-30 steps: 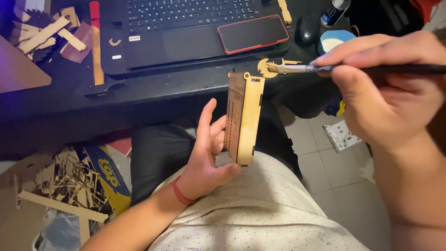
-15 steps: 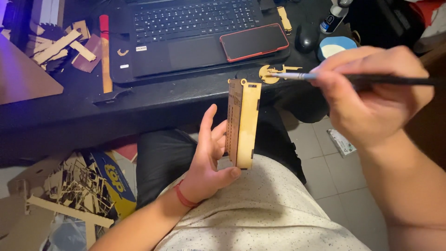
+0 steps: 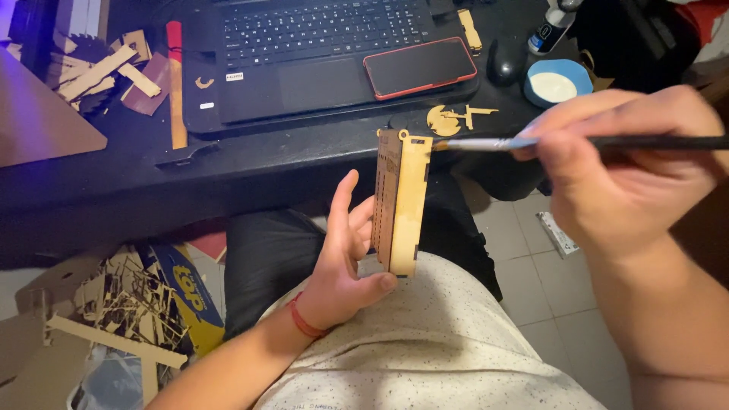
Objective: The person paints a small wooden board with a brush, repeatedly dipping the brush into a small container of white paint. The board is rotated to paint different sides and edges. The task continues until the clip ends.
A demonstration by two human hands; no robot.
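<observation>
My left hand [image 3: 345, 262] holds a narrow laser-cut wooden piece [image 3: 400, 201] upright above my lap, thumb under its lower end and fingers behind it. My right hand [image 3: 623, 171] grips a thin black-handled paintbrush [image 3: 577, 142] held level, its tip touching the top right edge of the wooden piece. A red band circles my left wrist.
A black desk [image 3: 114, 171] carries an open laptop [image 3: 319, 45] with a red-cased phone [image 3: 420, 66] lying on it, a mouse [image 3: 505, 61], a blue dish of white glue [image 3: 558, 83], small wooden cutouts [image 3: 456, 119] and wood scraps [image 3: 102, 68]. Offcuts fill a box on the floor [image 3: 129, 311].
The brush tip has moved down and left from near the small cutout on the desk onto the top edge of the wooden piece. My left hand keeps the piece steady.
</observation>
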